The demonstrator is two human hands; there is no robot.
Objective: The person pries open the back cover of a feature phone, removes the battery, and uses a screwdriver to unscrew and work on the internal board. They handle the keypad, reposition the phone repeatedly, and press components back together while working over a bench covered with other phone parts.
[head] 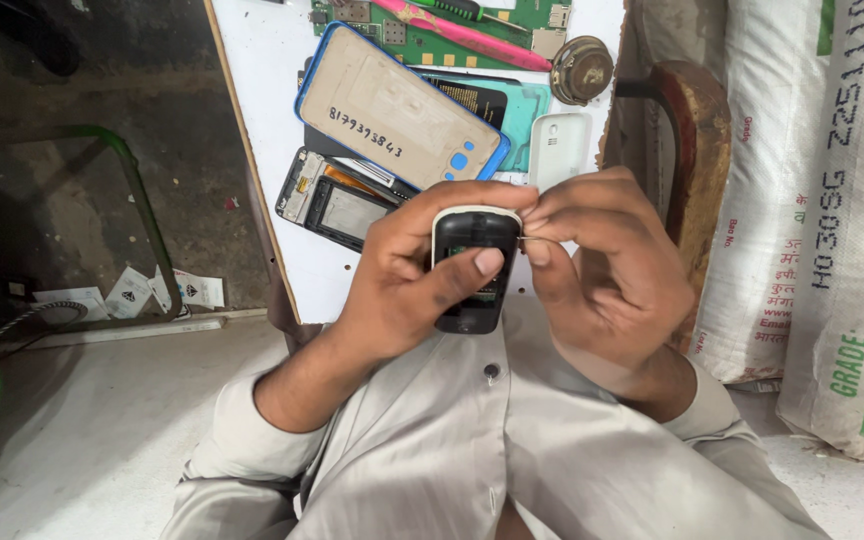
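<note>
— What have you got there?

— A small black phone (475, 268), back cover off, held up over my lap just short of the desk (252, 80). My left hand (407, 275) is the grip on it: fingers curled behind the body, thumb laid across the open back, closed firmly round it.

— And the other hand?

— My right hand (597, 270) is pinched shut on a thin pin or wire (524, 239); I can't tell which, it is so fine. Its tip touches the phone's right edge, near the top, just beside my left fingertips.

— So which step is this?

— I'd judge I'm picking at something along that edge, a catch or a small part inside. The next move, as I see it, calls for a steady left hand and a light, exact push with the pin, so it doesn't slip.

— What's beyond your hands?

— Just past them, on the desk, a white phone cover (559, 148); further out a beige, blue-rimmed back cover (397, 110), a stripped phone frame (337, 200), a green circuit board (432, 40) and a round speaker (581, 68). To my right, printed sacks (812, 200).
</note>
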